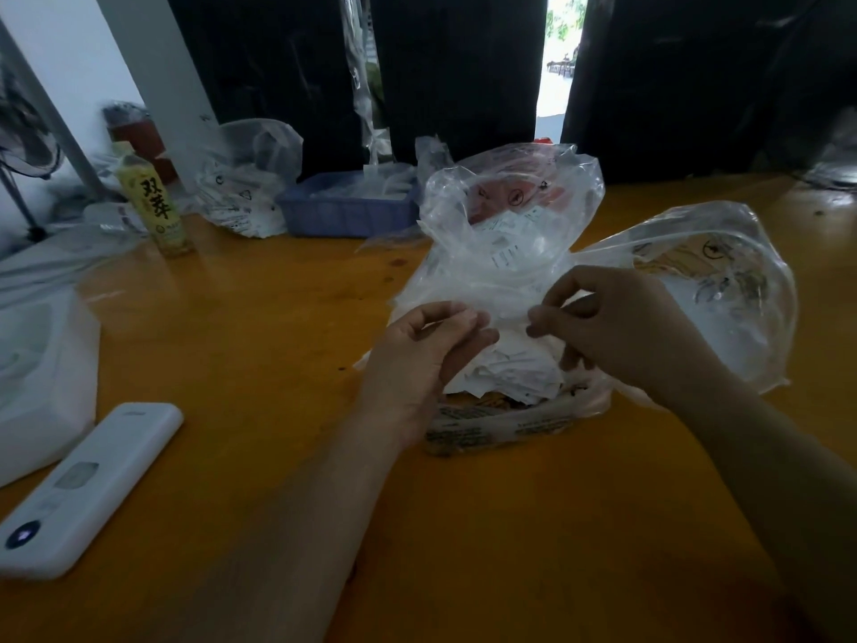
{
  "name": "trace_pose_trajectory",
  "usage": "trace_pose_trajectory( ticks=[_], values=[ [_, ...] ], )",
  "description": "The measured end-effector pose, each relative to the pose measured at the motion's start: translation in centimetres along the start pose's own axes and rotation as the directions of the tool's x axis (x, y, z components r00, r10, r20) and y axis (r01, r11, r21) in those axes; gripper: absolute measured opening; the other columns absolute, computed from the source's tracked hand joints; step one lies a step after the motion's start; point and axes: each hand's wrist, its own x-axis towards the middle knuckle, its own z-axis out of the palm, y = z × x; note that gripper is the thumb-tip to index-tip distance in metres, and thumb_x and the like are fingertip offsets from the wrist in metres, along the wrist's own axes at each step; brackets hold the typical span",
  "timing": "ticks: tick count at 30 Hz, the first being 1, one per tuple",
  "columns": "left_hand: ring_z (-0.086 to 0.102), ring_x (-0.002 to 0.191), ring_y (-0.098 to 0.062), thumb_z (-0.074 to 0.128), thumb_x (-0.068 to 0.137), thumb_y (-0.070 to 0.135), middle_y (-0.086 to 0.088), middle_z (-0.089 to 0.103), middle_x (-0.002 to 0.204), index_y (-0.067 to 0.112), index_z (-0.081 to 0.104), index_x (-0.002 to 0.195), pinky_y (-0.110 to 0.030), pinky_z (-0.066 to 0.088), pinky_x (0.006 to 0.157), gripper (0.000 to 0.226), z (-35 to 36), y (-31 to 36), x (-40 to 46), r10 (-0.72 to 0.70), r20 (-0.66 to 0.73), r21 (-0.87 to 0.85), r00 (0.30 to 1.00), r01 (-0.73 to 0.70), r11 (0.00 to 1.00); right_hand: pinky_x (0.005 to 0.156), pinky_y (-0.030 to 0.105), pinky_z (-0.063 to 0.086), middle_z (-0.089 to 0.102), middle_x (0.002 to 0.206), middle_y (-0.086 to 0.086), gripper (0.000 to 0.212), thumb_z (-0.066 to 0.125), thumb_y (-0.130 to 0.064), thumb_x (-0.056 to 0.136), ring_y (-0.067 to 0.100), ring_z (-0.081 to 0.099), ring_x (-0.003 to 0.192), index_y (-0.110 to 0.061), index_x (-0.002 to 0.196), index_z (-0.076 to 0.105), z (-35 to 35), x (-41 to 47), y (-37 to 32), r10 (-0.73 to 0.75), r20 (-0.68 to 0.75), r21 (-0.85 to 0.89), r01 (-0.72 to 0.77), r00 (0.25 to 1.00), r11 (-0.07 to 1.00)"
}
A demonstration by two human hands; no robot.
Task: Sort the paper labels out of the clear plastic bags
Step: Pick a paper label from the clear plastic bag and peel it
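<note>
The left hand (431,336) and the right hand (603,317) each pinch one small clear bag (505,308), held just over the big bag of paper labels (505,368) in the middle of the bench (259,317). I think they are opening it. Next, the hands must pull it apart and slide the label out.

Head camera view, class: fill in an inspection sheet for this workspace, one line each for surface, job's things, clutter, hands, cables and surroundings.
Surface: orange-brown wooden table, a few dark specks.
Job's things: large clear plastic bag with paper labels piled inside; second clear bag to its right; small clear bag stretched between both hands.
Clutter: white remote control, yellow drink bottle, blue plastic tray, white box.
Hands: left hand and right hand each pinch the small bag with their fingers.
Cables: nothing seen.
Surroundings: black curtains, a bright gap between them; fan at left.
</note>
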Motion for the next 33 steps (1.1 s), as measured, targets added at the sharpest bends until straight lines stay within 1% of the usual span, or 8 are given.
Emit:
trace_pose_trajectory(
  ticks=[3,6,10,14,19,22,28,33],
  values=[
    [0.079,0.099,-0.032,0.072,0.099,0.016,-0.021,0.079,0.108,-0.001,0.073,0.109,-0.025,0.063,0.077,0.019,0.3,0.2,0.1,-0.025,-0.004,-0.016,1.0,0.025,1.0,0.06,0.027,0.06,0.077,0.074,-0.014,0.017,0.078,-0.037,0.088,0.007,0.073,0.061,-0.023,0.084,0.068,0.1,0.1,0.1,0.023,-0.099,0.192,-0.004,0.995,0.981],
    [0.079,0.098,-0.032,0.071,0.1,0.015,-0.023,0.079,0.108,0.003,0.08,0.098,-0.026,0.064,0.076,0.016,0.3,0.3,0.1,-0.04,-0.01,-0.031,0.999,0.04,0.999,0.065,0.033,0.062,0.075,0.075,-0.013,0.008,0.077,-0.024,0.091,0.006,0.072,0.066,-0.026,0.093,0.069,0.2,0.3,0.5,-0.01,-0.158,0.151,0.035,0.987,0.988],
    [0.08,0.094,-0.027,0.072,0.098,0.018,-0.016,0.08,0.107,0.008,0.079,0.1,-0.027,0.064,0.071,0.012,0.1,0.3,-0.2,-0.027,0.027,0.077,0.999,0.025,0.997,0.058,0.014,0.049,0.063,0.079,-0.015,0.023,0.058,-0.014,0.102,0.006,0.063,0.07,-0.032,0.098,0.071,0.5,0.3,0.3,-0.164,-0.128,-0.017,0.163,0.978,0.986],
    [0.08,0.093,-0.024,0.076,0.091,0.028,-0.012,0.081,0.108,0.009,0.074,0.11,-0.026,0.062,0.069,0.027,0.2,0.3,-0.6,-0.015,0.069,0.168,0.998,0.003,0.986,0.066,0.005,0.042,0.06,0.096,-0.017,0.009,0.063,-0.024,0.1,-0.003,0.06,0.075,-0.03,0.103,0.068,1.2,0.0,-0.1,-0.2,-0.13,-0.06,0.193,0.971,0.979],
    [0.08,0.094,-0.023,0.07,0.1,0.021,-0.011,0.081,0.107,0.007,0.072,0.115,-0.023,0.061,0.064,0.02,0.3,0.4,-0.7,-0.02,0.059,0.189,0.998,0.009,0.982,0.075,0.026,0.06,0.069,0.099,-0.001,0.037,0.068,-0.017,0.098,0.005,0.073,0.086,-0.031,0.129,0.052,1.1,0.1,-0.1,0.019,-0.136,0.291,0.022,0.99,0.957],
    [0.08,0.096,-0.028,0.067,0.102,0.016,-0.015,0.081,0.105,0.001,0.072,0.117,-0.024,0.063,0.074,0.021,0.3,0.3,-0.6,-0.008,0.056,0.168,0.998,-0.002,0.986,0.084,0.043,0.062,0.073,0.095,0.003,0.016,0.07,-0.02,0.096,0.014,0.072,0.085,-0.026,0.111,0.067,0.8,0.1,0.1,0.076,-0.167,0.338,-0.015,0.983,0.941],
    [0.078,0.103,-0.031,0.072,0.099,0.019,-0.017,0.08,0.108,0.003,0.073,0.115,-0.026,0.062,0.086,0.022,0.2,0.0,-0.7,0.027,0.1,0.188,0.995,-0.046,0.981,0.077,0.027,0.06,0.077,0.093,-0.002,0.009,0.073,-0.017,0.094,0.012,0.074,0.089,-0.016,0.102,0.069,0.5,-0.1,-0.4,0.041,-0.2,0.489,0.064,0.979,0.87],
    [0.078,0.103,-0.03,0.075,0.097,0.019,-0.016,0.08,0.107,0.003,0.073,0.115,-0.025,0.062,0.086,0.024,0.2,-0.3,-0.7,0.039,0.115,0.19,0.993,-0.061,0.98,0.075,0.02,0.059,0.077,0.09,-0.004,0.01,0.074,-0.016,0.093,0.009,0.074,0.086,-0.014,0.101,0.068,0.8,-0.4,-0.8,-0.03,-0.214,0.439,0.124,0.976,0.89]
  ],
)
